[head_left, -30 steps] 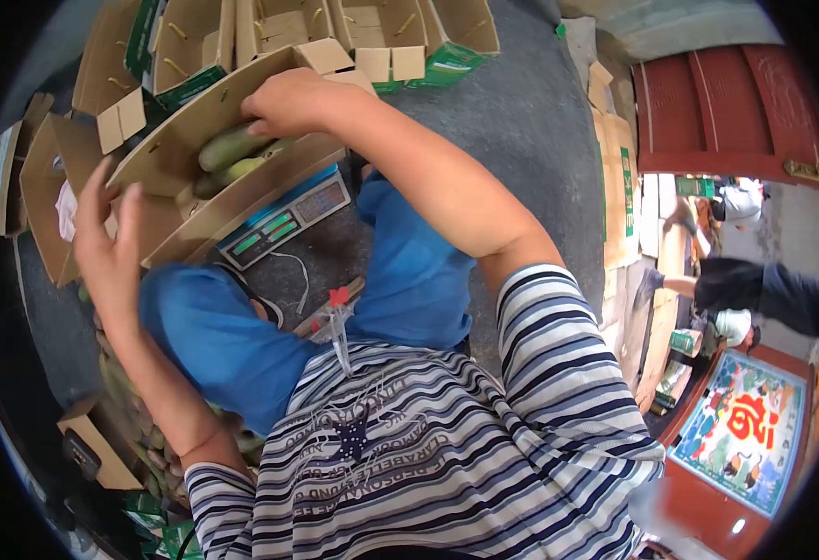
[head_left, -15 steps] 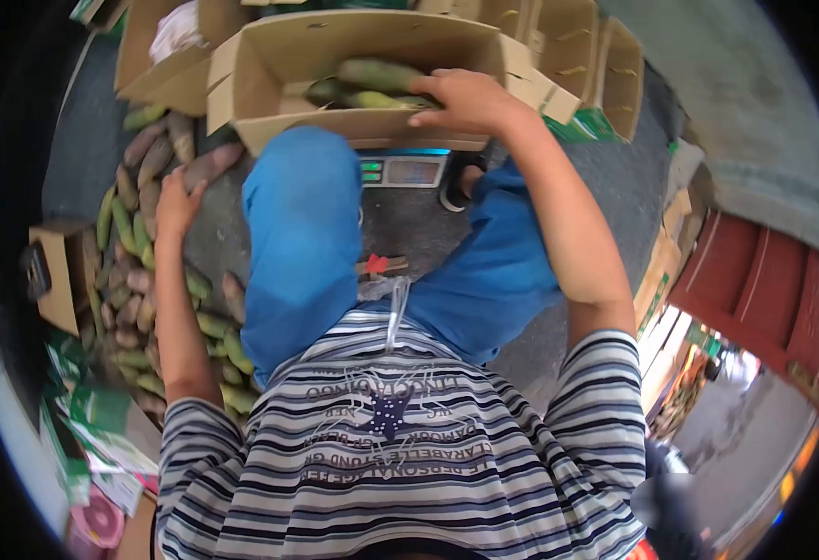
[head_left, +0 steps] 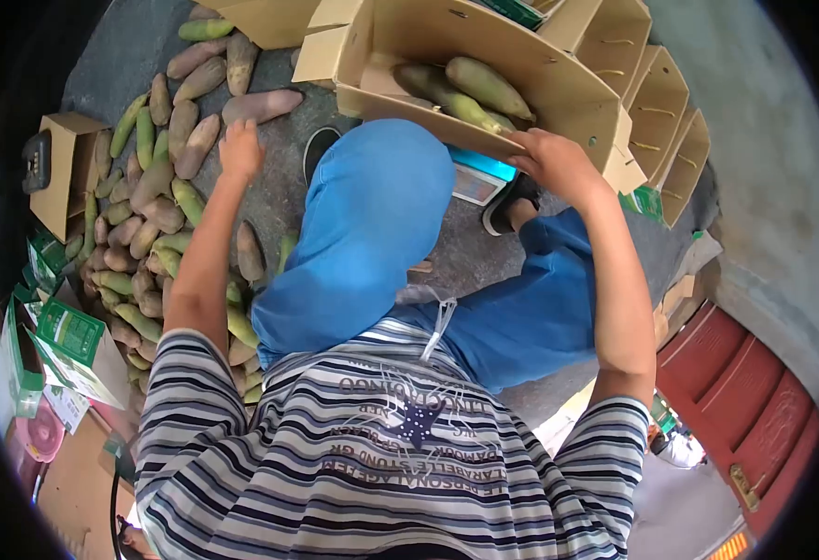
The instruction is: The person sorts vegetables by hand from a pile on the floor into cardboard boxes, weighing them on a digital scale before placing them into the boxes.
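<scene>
My left hand [head_left: 240,152] is at the lower edge of a reddish radish [head_left: 262,106] on the dark floor, fingers curled against its thick end. That radish lies at the edge of a large heap of long green and brown radishes [head_left: 153,213]. In front of my knee, a long cardboard box [head_left: 559,84] sits tilted on a scale [head_left: 480,177]. Inside it are several green radishes [head_left: 490,86]. My right hand [head_left: 556,166] grips the box's near rim, fingers at the edge and thumb below; parts of the fingers are hidden.
More open cardboard boxes [head_left: 657,117] stand in a row at the right, against the wall. A small box [head_left: 64,168] stands left of the heap, near green-and-white cartons [head_left: 71,334] and a pink basin [head_left: 40,431]. A red door [head_left: 755,392] is at the right.
My left hand has moved forward to the reddish radish. My right hand has shifted from the radishes inside the box to its near rim. The camera view has turned left, and the box appears angled.
</scene>
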`<control>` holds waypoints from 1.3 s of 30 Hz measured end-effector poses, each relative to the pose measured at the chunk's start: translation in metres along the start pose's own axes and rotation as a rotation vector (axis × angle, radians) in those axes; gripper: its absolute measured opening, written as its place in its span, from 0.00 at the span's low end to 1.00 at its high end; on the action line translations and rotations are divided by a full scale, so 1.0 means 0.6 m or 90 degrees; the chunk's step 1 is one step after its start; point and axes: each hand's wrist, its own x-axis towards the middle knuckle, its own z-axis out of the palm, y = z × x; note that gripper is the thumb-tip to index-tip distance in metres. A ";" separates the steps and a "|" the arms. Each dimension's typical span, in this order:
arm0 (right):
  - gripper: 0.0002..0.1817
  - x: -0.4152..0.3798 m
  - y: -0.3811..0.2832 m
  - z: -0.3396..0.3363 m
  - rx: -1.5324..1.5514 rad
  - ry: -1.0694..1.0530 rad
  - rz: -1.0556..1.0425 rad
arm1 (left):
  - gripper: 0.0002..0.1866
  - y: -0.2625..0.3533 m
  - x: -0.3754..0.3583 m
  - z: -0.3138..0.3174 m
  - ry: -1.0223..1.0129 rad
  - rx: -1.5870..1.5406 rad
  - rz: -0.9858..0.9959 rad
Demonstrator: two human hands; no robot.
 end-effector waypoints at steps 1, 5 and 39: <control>0.18 0.000 -0.001 -0.002 0.006 -0.001 -0.005 | 0.25 0.002 0.016 0.009 0.023 0.022 0.011; 0.18 0.000 -0.010 -0.011 0.023 0.003 -0.001 | 0.28 -0.003 0.083 0.056 0.072 0.107 0.044; 0.13 0.018 0.008 0.019 -0.014 -0.005 0.007 | 0.28 0.117 -0.048 -0.307 0.654 -0.726 0.087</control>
